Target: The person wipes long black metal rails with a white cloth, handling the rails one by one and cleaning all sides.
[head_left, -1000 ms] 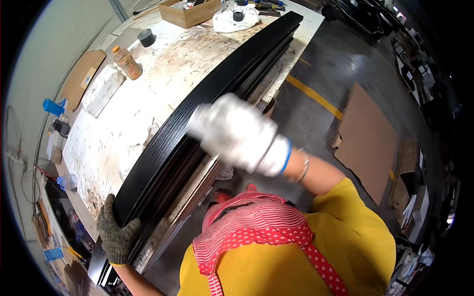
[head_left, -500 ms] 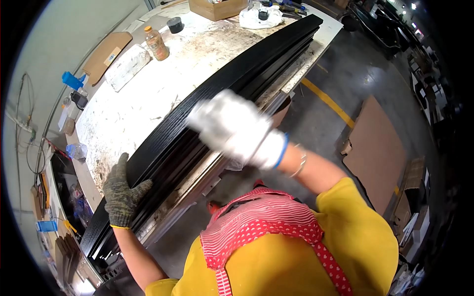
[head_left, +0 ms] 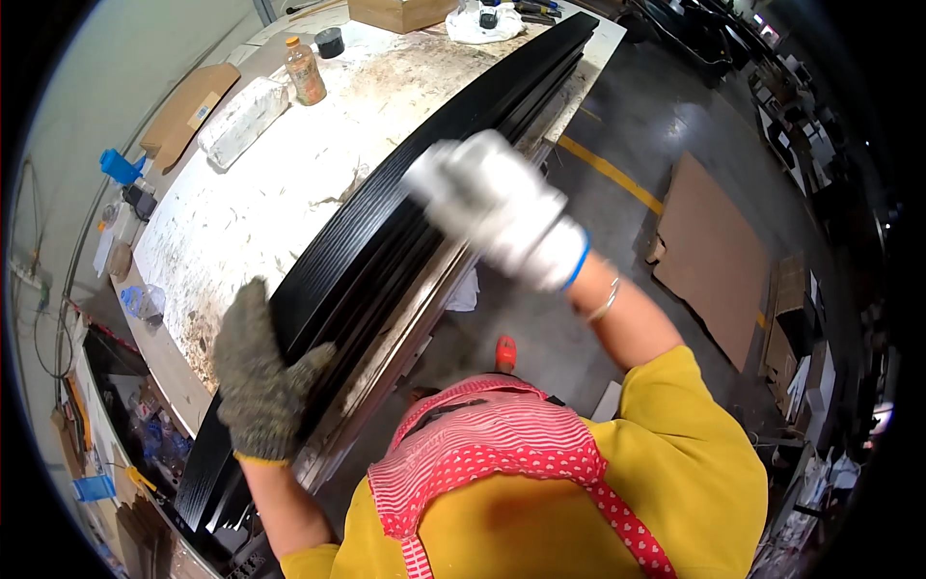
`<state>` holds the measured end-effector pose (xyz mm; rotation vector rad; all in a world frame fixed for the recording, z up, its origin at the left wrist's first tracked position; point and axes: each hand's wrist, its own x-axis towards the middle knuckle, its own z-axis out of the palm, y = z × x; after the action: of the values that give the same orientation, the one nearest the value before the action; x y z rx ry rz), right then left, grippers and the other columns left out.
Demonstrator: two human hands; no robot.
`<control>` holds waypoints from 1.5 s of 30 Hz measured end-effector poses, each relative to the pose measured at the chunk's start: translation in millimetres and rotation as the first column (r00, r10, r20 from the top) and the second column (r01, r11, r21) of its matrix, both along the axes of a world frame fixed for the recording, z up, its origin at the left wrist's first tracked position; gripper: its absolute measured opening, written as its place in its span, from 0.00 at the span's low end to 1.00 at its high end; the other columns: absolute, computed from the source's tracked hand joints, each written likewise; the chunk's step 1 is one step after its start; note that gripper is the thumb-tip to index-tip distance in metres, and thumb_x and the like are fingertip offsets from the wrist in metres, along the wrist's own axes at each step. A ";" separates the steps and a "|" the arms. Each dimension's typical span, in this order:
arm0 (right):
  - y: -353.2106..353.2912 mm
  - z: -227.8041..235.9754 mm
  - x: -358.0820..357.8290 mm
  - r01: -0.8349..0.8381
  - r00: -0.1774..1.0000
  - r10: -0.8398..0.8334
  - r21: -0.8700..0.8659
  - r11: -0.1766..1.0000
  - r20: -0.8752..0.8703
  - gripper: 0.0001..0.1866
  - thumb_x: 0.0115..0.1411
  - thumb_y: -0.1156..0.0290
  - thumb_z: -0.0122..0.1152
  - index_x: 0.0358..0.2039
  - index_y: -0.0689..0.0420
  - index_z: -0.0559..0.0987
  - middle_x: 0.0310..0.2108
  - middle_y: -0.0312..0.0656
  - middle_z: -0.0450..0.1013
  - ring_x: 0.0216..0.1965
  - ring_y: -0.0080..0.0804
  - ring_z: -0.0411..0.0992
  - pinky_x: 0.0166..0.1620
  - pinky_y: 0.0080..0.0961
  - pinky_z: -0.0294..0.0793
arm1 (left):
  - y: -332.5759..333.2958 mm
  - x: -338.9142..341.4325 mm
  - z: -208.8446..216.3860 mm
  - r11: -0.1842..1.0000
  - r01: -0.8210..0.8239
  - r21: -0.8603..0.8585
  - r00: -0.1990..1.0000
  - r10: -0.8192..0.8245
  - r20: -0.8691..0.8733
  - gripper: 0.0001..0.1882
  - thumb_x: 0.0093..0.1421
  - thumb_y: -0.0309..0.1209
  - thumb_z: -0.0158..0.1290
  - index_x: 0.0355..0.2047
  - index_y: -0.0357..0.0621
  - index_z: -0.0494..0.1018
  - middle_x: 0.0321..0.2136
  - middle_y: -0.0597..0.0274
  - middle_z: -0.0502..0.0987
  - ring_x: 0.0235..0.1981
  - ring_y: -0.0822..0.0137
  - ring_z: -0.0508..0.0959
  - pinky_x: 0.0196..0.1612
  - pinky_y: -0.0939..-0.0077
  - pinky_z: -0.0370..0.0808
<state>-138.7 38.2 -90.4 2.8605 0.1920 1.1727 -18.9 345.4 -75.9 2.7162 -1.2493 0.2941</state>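
Observation:
A stack of long black boards with a grooved, wood-grain surface runs diagonally along the near edge of the worktable, from lower left to upper right. My left hand, in a grey-green knit glove, lies over the near-left part of the boards. Its fingers stretch past the far edge and its thumb stands apart across the top. Over the middle of the boards is my right hand in a white glove with a blue cuff. Motion smears its fingers, so whether it holds anything, and whether it touches the boards, is unclear.
On the stained white worktable stand an orange-capped bottle, a white wrapped block, a dark round container and a wooden box. A cardboard sheet lies on the floor at the right.
My right hand has moved up and to the right in the picture, along the boards. My left hand stays on the boards. The whole view has shifted slightly.

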 end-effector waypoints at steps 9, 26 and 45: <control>35.5 -14.4 12.5 0.167 0.975 -0.153 0.076 0.983 -0.159 0.07 0.56 0.70 0.55 0.35 0.53 0.73 0.33 0.44 0.72 0.36 0.47 0.71 0.38 0.42 0.77 | 100.1 0.6 5.5 0.972 -0.218 0.085 0.945 0.232 -0.229 0.49 0.45 0.45 0.70 0.65 0.42 0.62 0.58 0.47 0.71 0.58 0.45 0.71 0.62 0.54 0.65; 114.7 -8.1 4.0 -0.090 0.982 0.141 0.347 0.934 -0.126 0.22 0.53 0.74 0.64 0.49 0.61 0.73 0.38 0.45 0.72 0.37 0.40 0.73 0.39 0.34 0.78 | 104.8 2.2 -4.8 0.981 -0.182 0.065 0.973 0.189 -0.130 0.48 0.48 0.46 0.68 0.66 0.44 0.61 0.54 0.45 0.73 0.54 0.45 0.73 0.59 0.53 0.66; 45.1 -3.9 -3.1 -0.060 0.970 0.150 0.411 0.910 -0.192 0.10 0.56 0.67 0.56 0.39 0.51 0.75 0.30 0.43 0.71 0.35 0.44 0.72 0.36 0.41 0.78 | 99.1 -1.9 -2.9 0.964 -0.264 0.026 0.940 0.264 -0.217 0.48 0.42 0.40 0.70 0.65 0.47 0.64 0.53 0.46 0.74 0.55 0.45 0.71 0.60 0.54 0.66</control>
<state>-141.9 83.2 -94.2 3.3860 0.1251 1.0078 -20.8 444.5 -78.8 2.8189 -0.8268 0.0200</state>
